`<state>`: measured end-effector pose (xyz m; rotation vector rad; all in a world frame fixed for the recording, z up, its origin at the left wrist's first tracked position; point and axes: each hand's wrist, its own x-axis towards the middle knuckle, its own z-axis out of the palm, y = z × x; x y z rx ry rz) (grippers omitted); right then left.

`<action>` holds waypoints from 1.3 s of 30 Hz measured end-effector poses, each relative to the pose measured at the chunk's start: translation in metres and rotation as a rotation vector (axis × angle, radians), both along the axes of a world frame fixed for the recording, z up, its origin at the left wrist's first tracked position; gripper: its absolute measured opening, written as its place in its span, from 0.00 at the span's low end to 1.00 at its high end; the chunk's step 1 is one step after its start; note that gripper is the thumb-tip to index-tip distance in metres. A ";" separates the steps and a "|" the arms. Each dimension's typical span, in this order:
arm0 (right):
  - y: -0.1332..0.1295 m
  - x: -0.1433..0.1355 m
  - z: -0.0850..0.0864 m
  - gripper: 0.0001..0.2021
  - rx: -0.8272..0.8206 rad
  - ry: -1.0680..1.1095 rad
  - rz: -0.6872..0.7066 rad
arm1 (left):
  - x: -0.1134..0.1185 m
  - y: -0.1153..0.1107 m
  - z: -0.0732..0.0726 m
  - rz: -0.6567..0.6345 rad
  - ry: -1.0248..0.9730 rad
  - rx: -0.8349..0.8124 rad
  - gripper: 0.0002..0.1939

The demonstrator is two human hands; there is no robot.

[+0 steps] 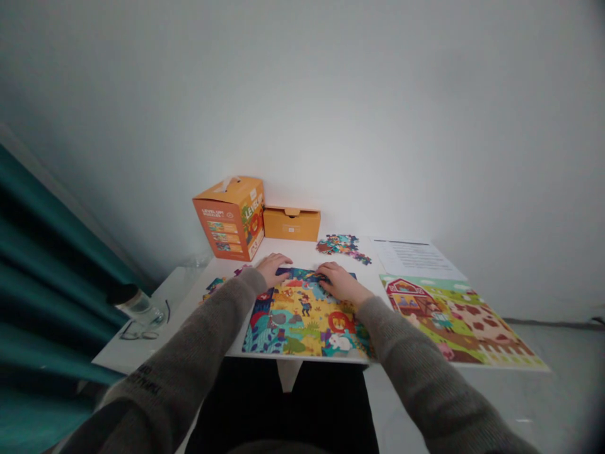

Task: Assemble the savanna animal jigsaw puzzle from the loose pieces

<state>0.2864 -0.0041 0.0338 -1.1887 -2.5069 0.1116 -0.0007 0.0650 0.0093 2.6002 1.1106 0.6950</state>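
Observation:
A colourful animal jigsaw puzzle [307, 315] lies in front of me at the table's front edge, largely joined together, with a lion, a crocodile and other animals on it. My left hand [273, 270] rests at its upper left corner, fingers stretched out and apart. Over the upper right part of the puzzle is my right hand [338, 282], its fingers spread and touching the pieces near the top edge. No piece shows clearly lifted in either hand. Part of the puzzle's right side is hidden under my right hand and sleeve.
Loose puzzle pieces [338, 244] lie behind, others [215, 285] at left. An orange puzzle box [231, 217] and an orange carton [292, 225] stand at the back. A farm puzzle [454, 321] and printed paper [416, 257] lie right. Glasses [139, 333] and a jar [142, 308] are left.

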 end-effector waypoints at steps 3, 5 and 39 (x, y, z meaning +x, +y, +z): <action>0.007 -0.010 0.004 0.12 0.002 -0.024 0.005 | -0.012 -0.005 0.002 0.023 -0.008 0.019 0.10; 0.010 -0.022 0.006 0.11 0.006 -0.037 0.016 | -0.016 -0.010 0.000 0.039 -0.016 0.032 0.08; 0.039 -0.048 0.000 0.16 -0.082 0.024 0.167 | -0.017 -0.023 -0.017 0.024 -0.086 0.079 0.08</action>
